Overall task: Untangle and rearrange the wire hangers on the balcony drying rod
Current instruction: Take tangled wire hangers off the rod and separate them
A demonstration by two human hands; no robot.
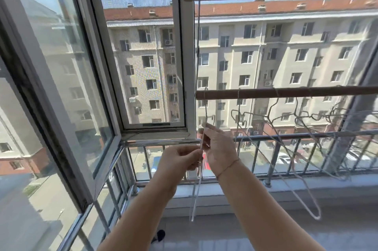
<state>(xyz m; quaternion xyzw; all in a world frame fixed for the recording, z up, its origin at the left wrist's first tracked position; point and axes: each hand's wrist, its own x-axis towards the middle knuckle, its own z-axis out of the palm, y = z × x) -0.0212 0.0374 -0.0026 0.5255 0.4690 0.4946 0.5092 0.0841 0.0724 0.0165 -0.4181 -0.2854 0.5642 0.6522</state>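
Fingers curled, a person's left hand (180,158) and right hand (218,150) both pinch a thin white wire hanger (196,199) hooked over the left end of the brown wooden drying rod (286,92); farther along, bent grey wire hangers (302,116) hang interlocked, suggesting most untangling lies ahead

One brown drying rod (286,92). Below its left end, two hands, left hand (180,158) and right hand (218,148), pinching one white wire hanger (196,195). Farther right along the rod, a tangle of wire hangers (270,125), at least three, exact number unclear.
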